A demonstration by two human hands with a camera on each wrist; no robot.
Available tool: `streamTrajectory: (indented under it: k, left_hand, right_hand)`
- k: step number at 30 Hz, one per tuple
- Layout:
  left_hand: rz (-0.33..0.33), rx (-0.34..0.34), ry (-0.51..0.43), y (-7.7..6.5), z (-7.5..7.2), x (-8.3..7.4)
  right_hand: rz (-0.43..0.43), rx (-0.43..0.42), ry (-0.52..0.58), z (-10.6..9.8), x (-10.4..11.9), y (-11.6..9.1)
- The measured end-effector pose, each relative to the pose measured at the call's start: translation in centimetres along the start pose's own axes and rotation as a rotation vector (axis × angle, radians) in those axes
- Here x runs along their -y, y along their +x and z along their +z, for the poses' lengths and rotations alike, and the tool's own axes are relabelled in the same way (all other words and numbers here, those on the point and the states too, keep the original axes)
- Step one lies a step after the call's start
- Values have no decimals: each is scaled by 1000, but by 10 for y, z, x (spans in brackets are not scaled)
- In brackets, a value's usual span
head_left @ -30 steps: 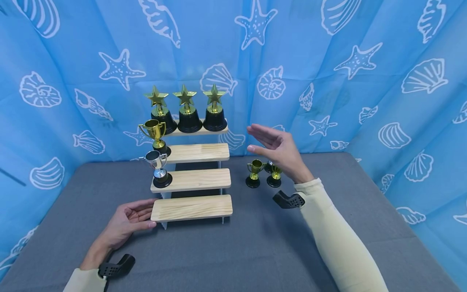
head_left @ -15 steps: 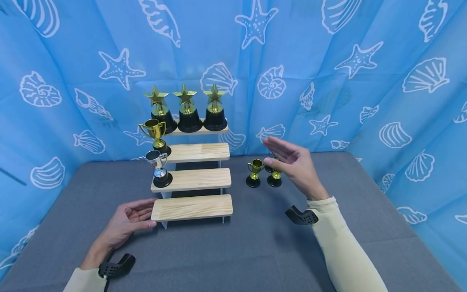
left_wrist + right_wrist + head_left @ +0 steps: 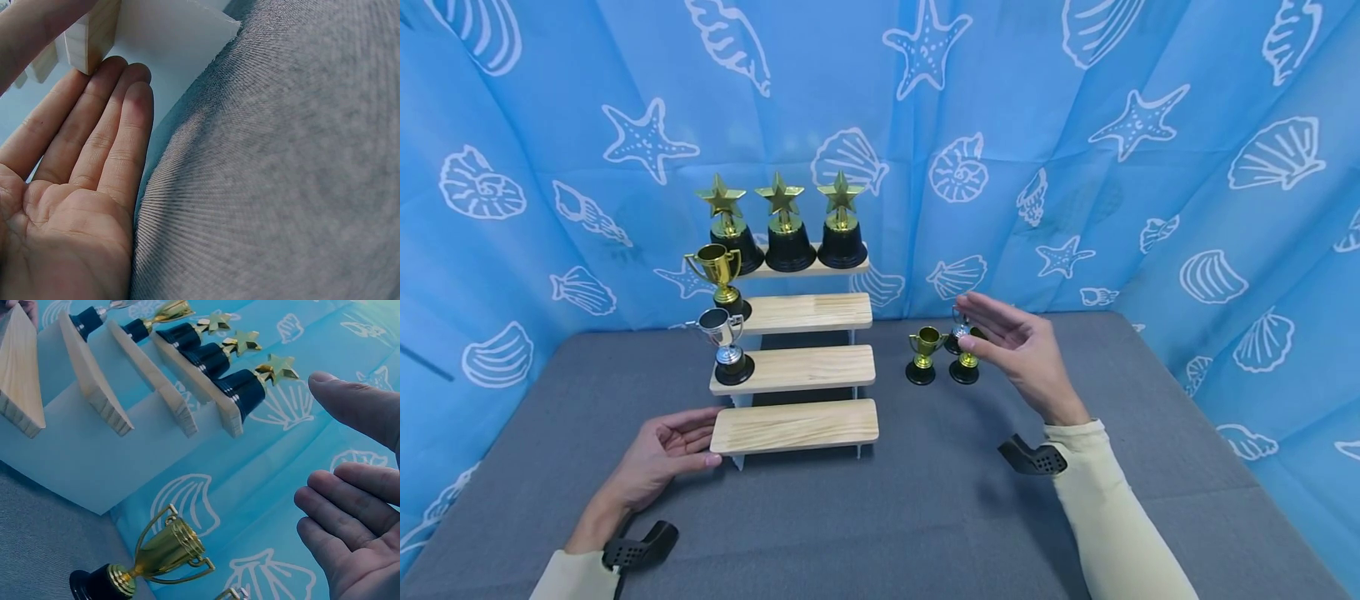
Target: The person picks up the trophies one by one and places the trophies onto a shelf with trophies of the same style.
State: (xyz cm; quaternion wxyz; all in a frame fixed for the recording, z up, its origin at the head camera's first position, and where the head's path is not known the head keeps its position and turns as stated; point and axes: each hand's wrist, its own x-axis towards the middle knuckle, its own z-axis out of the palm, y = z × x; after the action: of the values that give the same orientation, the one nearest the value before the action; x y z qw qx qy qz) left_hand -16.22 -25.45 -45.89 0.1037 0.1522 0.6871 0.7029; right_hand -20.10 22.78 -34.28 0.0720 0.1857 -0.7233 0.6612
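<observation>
My left hand (image 3: 658,458) lies by the left end of the lowest step of a wooden tiered display stand (image 3: 797,427). Its fingers are straight, and in the left wrist view their tips touch or nearly touch the step's edge. To the right of the stand, my right hand (image 3: 1018,350) hovers with extended fingers, thumb apart, holding nothing. Close to it stand a gold trophy cup (image 3: 922,357), a second gold trophy cup (image 3: 965,362) and a silver trophy cup (image 3: 956,341). The thumb and fingers partly hide the last two.
Three gold star trophies (image 3: 786,237) line the top step. A gold trophy cup (image 3: 724,275) stands at the left of the step below, and a silver trophy cup (image 3: 727,346) one step lower. A blue shell-patterned curtain (image 3: 880,83) hangs behind the grey cloth-covered table (image 3: 865,533).
My right hand has moved right and down toward the trophy cups beside the stand, uncovering part of the silver one. My left hand has stayed in place.
</observation>
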Motion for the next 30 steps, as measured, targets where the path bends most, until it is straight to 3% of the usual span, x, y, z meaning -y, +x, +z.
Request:
streamTrajectory:
  k: [16, 30]
  left_hand:
    - [21, 19, -18, -2, -1, 0]
    - [13, 6, -8, -1, 1, -2]
  right_hand:
    - [22, -52, -5, -21, -10, -1]
    - [122, -103, -30, -37, -34, 0]
